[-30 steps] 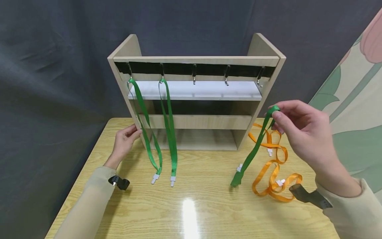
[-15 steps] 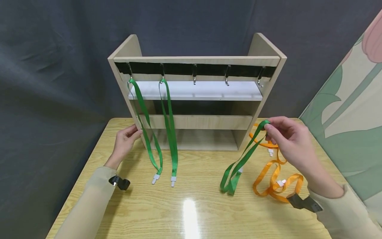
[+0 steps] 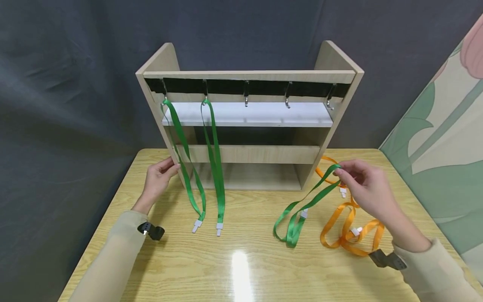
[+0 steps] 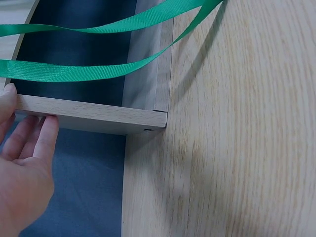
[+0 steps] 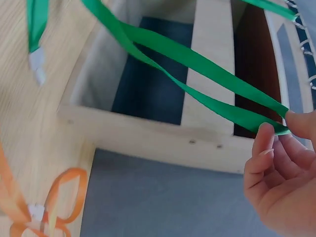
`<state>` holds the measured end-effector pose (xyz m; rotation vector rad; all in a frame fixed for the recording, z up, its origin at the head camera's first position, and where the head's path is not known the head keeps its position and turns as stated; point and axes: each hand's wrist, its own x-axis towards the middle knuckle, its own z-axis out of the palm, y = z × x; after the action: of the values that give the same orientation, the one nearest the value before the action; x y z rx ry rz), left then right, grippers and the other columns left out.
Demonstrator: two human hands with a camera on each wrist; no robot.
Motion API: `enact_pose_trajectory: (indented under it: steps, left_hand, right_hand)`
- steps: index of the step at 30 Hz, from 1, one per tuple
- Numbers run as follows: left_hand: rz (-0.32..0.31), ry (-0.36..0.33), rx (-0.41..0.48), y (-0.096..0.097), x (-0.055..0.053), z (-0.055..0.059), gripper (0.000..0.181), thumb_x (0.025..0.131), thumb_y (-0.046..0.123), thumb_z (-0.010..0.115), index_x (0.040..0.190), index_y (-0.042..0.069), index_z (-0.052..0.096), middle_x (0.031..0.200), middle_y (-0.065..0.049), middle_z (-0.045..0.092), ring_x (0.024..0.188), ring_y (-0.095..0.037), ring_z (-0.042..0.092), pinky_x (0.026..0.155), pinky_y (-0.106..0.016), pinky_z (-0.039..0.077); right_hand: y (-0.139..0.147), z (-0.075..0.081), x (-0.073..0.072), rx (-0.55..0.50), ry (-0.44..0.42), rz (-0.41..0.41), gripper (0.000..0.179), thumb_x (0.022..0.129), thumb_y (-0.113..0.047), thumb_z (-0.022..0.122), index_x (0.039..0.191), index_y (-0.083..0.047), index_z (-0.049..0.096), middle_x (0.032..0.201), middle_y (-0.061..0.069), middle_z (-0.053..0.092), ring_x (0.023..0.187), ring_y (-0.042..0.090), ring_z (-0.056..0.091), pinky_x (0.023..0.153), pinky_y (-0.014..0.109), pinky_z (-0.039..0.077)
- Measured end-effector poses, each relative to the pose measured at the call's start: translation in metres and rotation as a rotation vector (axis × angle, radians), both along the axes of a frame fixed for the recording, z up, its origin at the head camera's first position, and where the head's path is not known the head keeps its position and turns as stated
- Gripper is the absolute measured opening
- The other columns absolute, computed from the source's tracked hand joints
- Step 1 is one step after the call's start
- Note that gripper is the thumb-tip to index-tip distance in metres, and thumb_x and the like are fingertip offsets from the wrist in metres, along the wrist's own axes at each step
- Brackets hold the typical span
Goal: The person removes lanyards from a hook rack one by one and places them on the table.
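Observation:
My right hand [image 3: 365,186] pinches the top of a green lanyard [image 3: 320,193] between thumb and fingertips, right of the wooden rack. Its lower loop and white clip [image 3: 304,213] are down at the table. In the right wrist view the same lanyard's straps [image 5: 192,74] spread away from the fingers. With my left hand [image 3: 158,181] I grip the lower front edge of the rack's left side panel [image 4: 94,112], thumb on one face and fingers on the other. Two green lanyards [image 3: 183,144] [image 3: 216,161] hang from the two leftmost hooks, their white clips pointing toward the table.
The wooden rack [image 3: 247,154] stands at the back of the table. Its three right-hand hooks [image 3: 246,100] carry nothing. Two orange lanyards [image 3: 333,226] lie on the table to the right, partly beneath my right hand. A dark curtain [image 3: 245,33] hangs behind.
My right hand has come down and slightly left with the green lanyard. The lanyard's lower end has shifted left and settled into a wider loop. The left hand stays in place.

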<state>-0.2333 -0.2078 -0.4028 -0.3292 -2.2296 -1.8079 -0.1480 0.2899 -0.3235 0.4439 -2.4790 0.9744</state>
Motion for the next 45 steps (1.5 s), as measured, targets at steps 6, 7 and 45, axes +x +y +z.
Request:
enact_pose_trajectory:
  steps: [6, 7, 45]
  left_hand:
    - [0.007, -0.005, -0.012, 0.000, 0.000, 0.000, 0.035, 0.093, -0.002, 0.059, 0.127, -0.010, 0.055, 0.122, -0.028, 0.056, 0.094, -0.007, 0.062, 0.078, -0.020, 0.052]
    - [0.007, -0.006, -0.013, -0.001, 0.000, 0.000, 0.035, 0.093, -0.001, 0.059, 0.127, -0.010, 0.055, 0.122, -0.028, 0.056, 0.094, -0.007, 0.062, 0.078, -0.020, 0.052]
    - [0.012, 0.003, -0.011, -0.002, -0.002, -0.004, 0.035, 0.093, 0.000, 0.060, 0.127, -0.009, 0.055, 0.122, -0.028, 0.057, 0.093, -0.007, 0.062, 0.078, -0.021, 0.052]
  right_hand:
    - [0.004, -0.006, 0.000, 0.090, -0.018, 0.015, 0.011, 0.089, -0.008, 0.069, 0.099, -0.005, 0.069, 0.079, 0.003, 0.066, 0.058, 0.011, 0.054, 0.047, 0.017, 0.044]
    - [0.004, -0.008, 0.000, 0.102, -0.025, 0.024, 0.010, 0.089, -0.008, 0.070, 0.098, -0.007, 0.070, 0.079, 0.002, 0.066, 0.057, 0.011, 0.054, 0.046, 0.018, 0.044]
    - [-0.032, -0.115, 0.009, 0.271, -0.339, 0.380, 0.005, 0.088, -0.012, 0.070, 0.084, -0.015, 0.069, 0.072, -0.009, 0.062, 0.062, 0.003, 0.054, 0.052, 0.021, 0.048]
